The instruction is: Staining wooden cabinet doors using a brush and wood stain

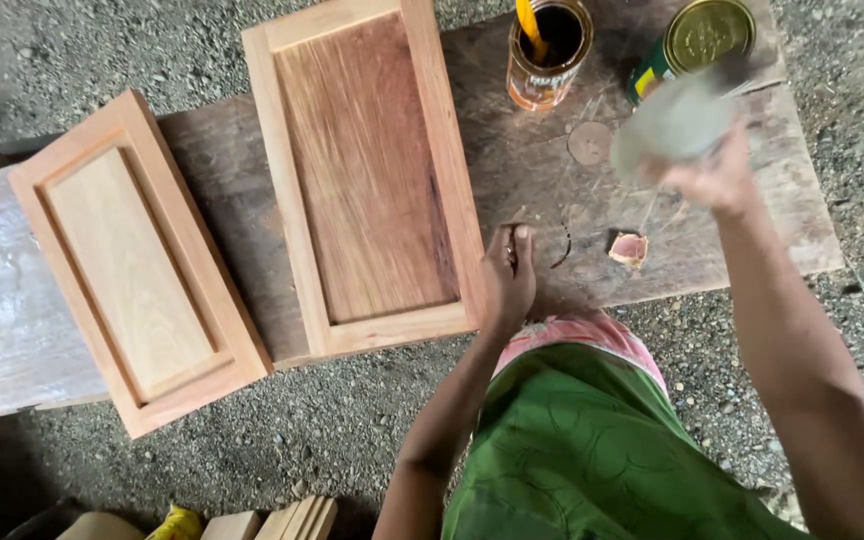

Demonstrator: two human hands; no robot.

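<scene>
Two wooden cabinet doors (362, 170) are lying on a worn board (552, 190), with an open tin (549, 55) and a lidded can (697, 40) standing beyond. My left hand (508, 275) is resting curled against the darker door's edge. My right hand (717, 180) is gripping a blurred grey rag (672, 125) above the board.

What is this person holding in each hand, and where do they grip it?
The right hand grips a motion-blurred greyish thing by its lower end; what it is cannot be told. The left hand holds nothing clearly, resting by the darker wooden panel.
</scene>
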